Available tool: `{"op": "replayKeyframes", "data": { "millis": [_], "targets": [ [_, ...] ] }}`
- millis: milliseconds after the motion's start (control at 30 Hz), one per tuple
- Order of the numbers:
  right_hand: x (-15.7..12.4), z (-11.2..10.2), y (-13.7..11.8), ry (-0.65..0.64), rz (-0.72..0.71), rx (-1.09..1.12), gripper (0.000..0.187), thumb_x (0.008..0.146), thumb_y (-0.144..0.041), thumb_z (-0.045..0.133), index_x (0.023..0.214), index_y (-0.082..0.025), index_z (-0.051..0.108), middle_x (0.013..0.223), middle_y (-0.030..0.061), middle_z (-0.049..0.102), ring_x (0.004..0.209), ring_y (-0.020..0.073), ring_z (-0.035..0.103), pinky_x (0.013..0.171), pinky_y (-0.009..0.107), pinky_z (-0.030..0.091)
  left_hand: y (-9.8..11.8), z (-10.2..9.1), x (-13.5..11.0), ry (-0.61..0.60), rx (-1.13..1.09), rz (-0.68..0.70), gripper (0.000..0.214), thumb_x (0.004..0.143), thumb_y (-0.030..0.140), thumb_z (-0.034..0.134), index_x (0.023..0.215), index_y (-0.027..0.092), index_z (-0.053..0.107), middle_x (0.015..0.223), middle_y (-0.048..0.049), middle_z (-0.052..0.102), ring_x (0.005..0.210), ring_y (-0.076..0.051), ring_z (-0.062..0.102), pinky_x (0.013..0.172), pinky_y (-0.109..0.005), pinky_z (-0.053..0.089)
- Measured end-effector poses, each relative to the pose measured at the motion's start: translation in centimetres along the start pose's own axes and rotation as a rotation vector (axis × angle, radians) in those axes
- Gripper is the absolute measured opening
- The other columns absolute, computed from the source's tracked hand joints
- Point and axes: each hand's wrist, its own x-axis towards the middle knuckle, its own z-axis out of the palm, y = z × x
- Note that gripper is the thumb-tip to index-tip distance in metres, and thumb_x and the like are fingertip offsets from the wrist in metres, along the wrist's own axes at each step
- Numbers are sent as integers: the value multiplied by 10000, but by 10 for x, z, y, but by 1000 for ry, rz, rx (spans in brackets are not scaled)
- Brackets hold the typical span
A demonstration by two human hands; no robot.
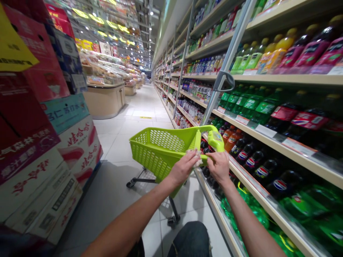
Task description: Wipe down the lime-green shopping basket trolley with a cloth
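Note:
A lime-green plastic shopping cart (160, 151) stands on the tiled aisle floor right in front of me. My left hand (184, 167) is closed on a white cloth or tissue (197, 158) pressed against the cart's near rim, close to the handle. My right hand (219, 166) grips the cart's green handle (215, 140) just to the right of the cloth. Both forearms reach in from the bottom of the view.
Shelves of soda bottles (268, 171) run along the right, close to the cart. Stacked cartons (53, 150) line the left side. A long tiled aisle (139, 110) stretches ahead, with a beige counter (104, 98) at the left. My knee (191, 239) shows below.

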Motion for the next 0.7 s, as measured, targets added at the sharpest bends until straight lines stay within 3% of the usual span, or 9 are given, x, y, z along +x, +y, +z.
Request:
{"op": "replayKeyframes", "data": {
  "millis": [133,200,333,433,600,700],
  "targets": [
    [0,-5,4,-68,-32,20,238,789,-273,418,837,-204,641,803,18,656,815,181,538,868,366,282,-6,13,30,-90,28,-166,368,811,231,478,1174,175,463,1176,-118,534,1108,-215,478,950,-433,392],
    [2,-9,14,-107,-57,24,259,803,-279,400,847,-208,645,800,17,657,803,177,535,853,353,295,-22,11,26,-141,27,-198,337,799,199,482,1136,182,494,1100,-92,568,1028,-195,517,910,-384,424],
    [6,-14,33,-118,-58,0,296,820,-285,365,801,-215,653,786,16,657,771,168,533,814,329,317,-65,-14,2,-196,89,-359,250,775,124,463,997,154,574,908,-71,609,864,-179,561,809,-346,475],
    [11,-10,30,-141,17,-162,301,824,-307,374,741,-210,647,746,27,651,769,180,532,826,352,286,-76,-19,-4,-205,104,-384,198,764,106,457,894,137,603,824,-71,614,795,-182,571,757,-352,492],
    [14,8,-1,-326,11,-436,274,820,-354,414,811,-203,642,774,50,642,784,206,529,851,419,209,-50,21,1,-131,63,-275,341,780,96,436,1101,165,528,1113,-87,566,1047,-171,502,921,-343,423],
    [9,11,-1,-333,-51,-425,261,811,-325,442,952,-200,623,843,54,640,830,206,527,864,401,202,-62,22,-16,-53,66,-271,380,787,72,394,1138,156,511,1177,-99,541,1106,-176,473,961,-366,396]
  ]
}}
